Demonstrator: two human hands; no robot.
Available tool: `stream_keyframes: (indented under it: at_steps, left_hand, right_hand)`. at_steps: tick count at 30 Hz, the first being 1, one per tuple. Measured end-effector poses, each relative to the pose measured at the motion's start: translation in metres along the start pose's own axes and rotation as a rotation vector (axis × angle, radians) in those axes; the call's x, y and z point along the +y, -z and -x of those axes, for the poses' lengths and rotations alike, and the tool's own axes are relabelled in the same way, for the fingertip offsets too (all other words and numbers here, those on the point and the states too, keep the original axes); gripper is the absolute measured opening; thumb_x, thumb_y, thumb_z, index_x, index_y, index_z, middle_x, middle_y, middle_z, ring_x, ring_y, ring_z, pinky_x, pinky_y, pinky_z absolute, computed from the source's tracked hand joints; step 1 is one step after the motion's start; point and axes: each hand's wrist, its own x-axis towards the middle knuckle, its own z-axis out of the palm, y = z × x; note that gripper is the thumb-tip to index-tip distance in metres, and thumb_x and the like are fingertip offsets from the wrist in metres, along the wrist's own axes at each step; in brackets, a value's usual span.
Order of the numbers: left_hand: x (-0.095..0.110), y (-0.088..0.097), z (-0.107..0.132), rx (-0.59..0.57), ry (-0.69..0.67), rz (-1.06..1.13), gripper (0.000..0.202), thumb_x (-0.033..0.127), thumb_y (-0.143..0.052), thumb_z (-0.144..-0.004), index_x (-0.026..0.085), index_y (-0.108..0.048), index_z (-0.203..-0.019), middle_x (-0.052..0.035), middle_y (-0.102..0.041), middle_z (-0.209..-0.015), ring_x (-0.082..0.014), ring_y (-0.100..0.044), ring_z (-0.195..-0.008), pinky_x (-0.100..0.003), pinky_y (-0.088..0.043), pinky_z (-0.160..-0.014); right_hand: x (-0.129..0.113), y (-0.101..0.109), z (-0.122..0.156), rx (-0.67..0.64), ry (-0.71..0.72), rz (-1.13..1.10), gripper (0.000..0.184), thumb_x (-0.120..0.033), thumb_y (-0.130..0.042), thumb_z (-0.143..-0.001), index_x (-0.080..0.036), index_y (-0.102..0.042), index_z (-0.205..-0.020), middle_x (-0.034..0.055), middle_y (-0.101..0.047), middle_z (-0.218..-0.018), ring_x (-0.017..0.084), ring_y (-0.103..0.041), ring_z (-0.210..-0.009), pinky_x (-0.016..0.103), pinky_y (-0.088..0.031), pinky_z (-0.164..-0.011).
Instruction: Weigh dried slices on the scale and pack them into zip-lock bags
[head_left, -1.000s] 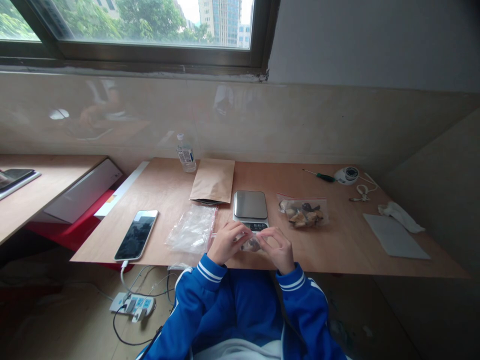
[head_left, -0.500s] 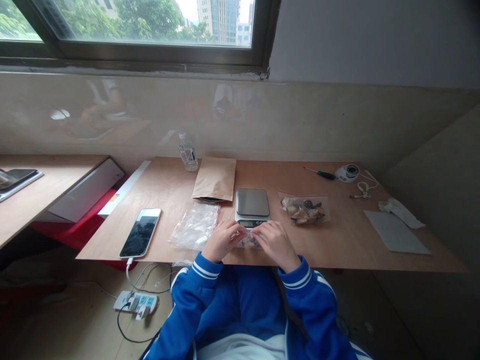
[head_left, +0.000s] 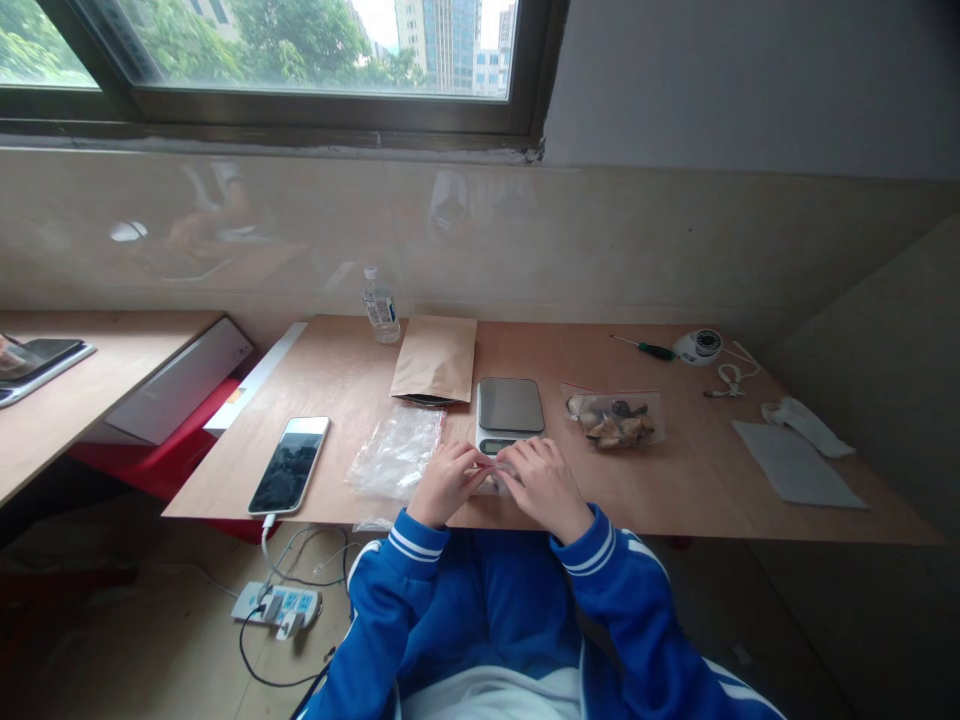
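My left hand (head_left: 448,481) and my right hand (head_left: 544,481) meet at the table's near edge, fingers pinched on a small clear zip bag (head_left: 495,476) that is mostly hidden between them. Just behind the hands stands a small digital scale (head_left: 510,405) with a steel top. Left of my left hand lies a pile of empty clear bags (head_left: 395,451). A filled zip bag (head_left: 615,420) with brown and dark pieces lies to the right of the scale. Behind the clear bags lies a brown paper pouch (head_left: 435,360).
On the wooden table (head_left: 705,480) lie a phone (head_left: 290,464) on a cable at the left, a water bottle (head_left: 381,306) at the back, a screwdriver (head_left: 643,348), a white round device (head_left: 697,346), and white paper (head_left: 799,464) with a cloth at the right. A power strip (head_left: 274,604) is on the floor.
Both hands have drawn closer together on the small bag, which now shows less between them. The view has shifted slightly.
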Motion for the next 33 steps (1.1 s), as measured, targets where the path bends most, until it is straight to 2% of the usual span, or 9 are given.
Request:
stream_keyframes:
  at_steps: [3,7,12,15,21,27,33]
  left_hand:
    - [0.002,-0.002,0.0,0.014,-0.008,-0.042,0.016,0.029,-0.051,-0.088,0.02,-0.064,-0.085,-0.0036,-0.063,-0.078,-0.0157,-0.058,-0.077,-0.029,-0.044,-0.07]
    - [0.005,-0.005,0.001,0.065,-0.001,-0.139,0.019,0.029,-0.049,-0.089,0.019,-0.063,-0.081,-0.0022,-0.064,-0.077,-0.0154,-0.058,-0.076,-0.03,-0.04,-0.071]
    - [0.001,-0.004,0.005,0.141,0.019,-0.202,0.018,0.03,-0.05,-0.088,0.021,-0.063,-0.079,0.0008,-0.065,-0.075,-0.0132,-0.056,-0.073,-0.029,-0.036,-0.069]
    - [-0.006,-0.003,0.006,0.154,0.008,-0.247,0.021,0.029,-0.049,-0.089,0.021,-0.063,-0.076,0.0006,-0.062,-0.071,-0.0137,-0.054,-0.07,-0.028,-0.035,-0.068]
    - [-0.008,-0.005,0.007,0.148,0.019,-0.239,0.028,0.023,-0.039,-0.093,0.02,-0.062,-0.077,-0.0003,-0.062,-0.074,-0.0125,-0.054,-0.068,-0.028,-0.034,-0.067]
    - [-0.012,0.002,0.012,0.095,0.087,-0.319,0.024,0.038,-0.047,-0.089,0.023,-0.065,-0.089,-0.0008,-0.066,-0.08,-0.0162,-0.053,-0.075,-0.03,-0.034,-0.07]
    - [-0.019,0.006,0.017,-0.005,0.092,-0.266,0.029,0.031,-0.042,-0.092,0.021,-0.065,-0.079,-0.0006,-0.066,-0.071,-0.015,-0.053,-0.069,-0.029,-0.036,-0.067]
  right_hand:
    - [0.0,-0.007,-0.005,-0.018,0.051,-0.005,0.015,-0.012,-0.048,-0.086,-0.019,-0.058,-0.077,0.0037,-0.063,-0.07,0.02,-0.051,-0.072,0.034,-0.031,-0.073]
    - [0.001,-0.014,-0.008,0.021,0.032,0.003,0.023,-0.006,-0.045,-0.084,-0.018,-0.056,-0.068,0.0024,-0.06,-0.062,0.017,-0.05,-0.064,0.032,-0.029,-0.067]
    - [0.009,-0.013,-0.002,0.022,0.035,-0.014,0.02,-0.02,-0.048,-0.092,-0.018,-0.062,-0.077,0.0019,-0.065,-0.071,0.017,-0.051,-0.07,0.03,-0.029,-0.068]
    - [0.014,-0.014,0.002,0.031,0.044,0.045,0.028,-0.028,-0.048,-0.092,-0.018,-0.06,-0.07,0.0019,-0.061,-0.063,0.016,-0.047,-0.065,0.029,-0.028,-0.066]
    - [0.013,-0.023,0.003,0.074,0.054,0.095,0.03,-0.025,-0.043,-0.094,-0.018,-0.057,-0.067,0.0012,-0.057,-0.057,0.016,-0.046,-0.061,0.03,-0.026,-0.065]
    - [0.033,-0.016,0.01,-0.023,0.045,-0.004,0.029,-0.024,-0.04,-0.095,-0.018,-0.058,-0.074,0.0029,-0.059,-0.066,0.016,-0.051,-0.064,0.027,-0.031,-0.063]
    - [0.042,-0.01,0.014,-0.046,-0.01,-0.057,0.023,-0.019,-0.046,-0.09,-0.019,-0.06,-0.072,0.0011,-0.058,-0.06,0.015,-0.054,-0.059,0.026,-0.032,-0.057]
